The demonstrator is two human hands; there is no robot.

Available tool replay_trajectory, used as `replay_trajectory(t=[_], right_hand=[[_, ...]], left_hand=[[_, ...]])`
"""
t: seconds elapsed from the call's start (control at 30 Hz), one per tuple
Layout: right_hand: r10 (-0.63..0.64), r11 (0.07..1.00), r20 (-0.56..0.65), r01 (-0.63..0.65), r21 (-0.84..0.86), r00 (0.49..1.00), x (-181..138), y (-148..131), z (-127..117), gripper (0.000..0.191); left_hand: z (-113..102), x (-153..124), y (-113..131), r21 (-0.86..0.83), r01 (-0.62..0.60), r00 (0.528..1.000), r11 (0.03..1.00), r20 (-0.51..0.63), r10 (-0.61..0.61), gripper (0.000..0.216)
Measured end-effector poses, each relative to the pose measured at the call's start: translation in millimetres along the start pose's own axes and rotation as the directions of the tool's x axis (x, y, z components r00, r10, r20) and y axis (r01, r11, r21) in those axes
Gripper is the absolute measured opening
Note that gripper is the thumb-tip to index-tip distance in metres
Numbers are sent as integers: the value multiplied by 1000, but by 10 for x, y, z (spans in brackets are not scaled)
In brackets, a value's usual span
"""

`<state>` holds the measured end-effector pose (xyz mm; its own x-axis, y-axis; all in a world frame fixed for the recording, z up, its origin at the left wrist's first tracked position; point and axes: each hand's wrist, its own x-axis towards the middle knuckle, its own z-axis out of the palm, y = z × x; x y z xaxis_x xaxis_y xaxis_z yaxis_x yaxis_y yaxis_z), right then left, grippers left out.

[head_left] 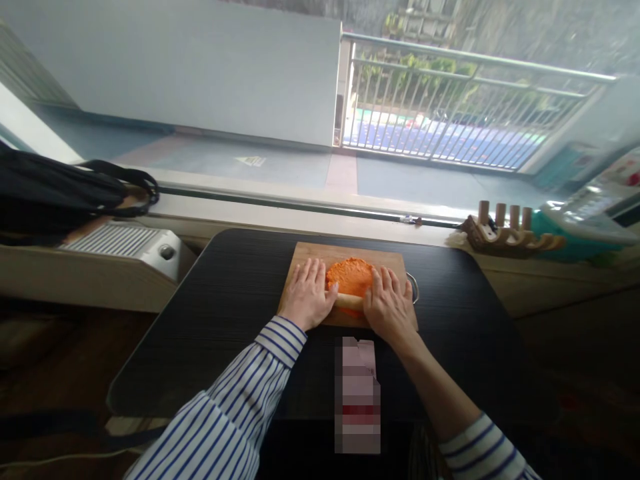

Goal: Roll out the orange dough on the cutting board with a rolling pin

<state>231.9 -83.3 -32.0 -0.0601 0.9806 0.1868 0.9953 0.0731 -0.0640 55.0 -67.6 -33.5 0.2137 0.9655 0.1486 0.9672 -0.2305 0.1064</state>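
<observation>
A pin (349, 301) at the dough's (351, 275) six o'clock is being rolled by spread left hand (309, 293) and right hand (391, 303), even pressure seemingly needed next.

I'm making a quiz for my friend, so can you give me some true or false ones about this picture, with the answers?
1. The left hand and right hand are on a rolling pin. True.
2. Orange dough lies on a wooden cutting board. True.
3. The tabletop is white. False: the tabletop is black.
4. Both striped sleeves reach the wrists. False: the right sleeve leaves the forearm bare.
</observation>
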Motion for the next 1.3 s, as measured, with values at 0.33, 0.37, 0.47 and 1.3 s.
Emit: replay_trajectory(t=[0.33,0.37,0.47,1.3], right_hand=[[-38,999,-114,37,-11,993,-368,-74,8,47],[-38,999,-109,37,-16,993,-363,-73,3,47],[-31,999,-58,29,-42,998,-261,-60,-23,47],[4,1000,31,-3,-18,1000,-67,-45,-31,50]], left_hand=[[-11,-305,-28,-20,-27,1000,999,11,27,66],[-12,-310,-23,-21,-23,1000,1000,7,23,66],[-20,-272,2,-25,5,1000,1000,-1,-5,65],[-50,-128,43,-12,17,999,1000,-33,-18,59]])
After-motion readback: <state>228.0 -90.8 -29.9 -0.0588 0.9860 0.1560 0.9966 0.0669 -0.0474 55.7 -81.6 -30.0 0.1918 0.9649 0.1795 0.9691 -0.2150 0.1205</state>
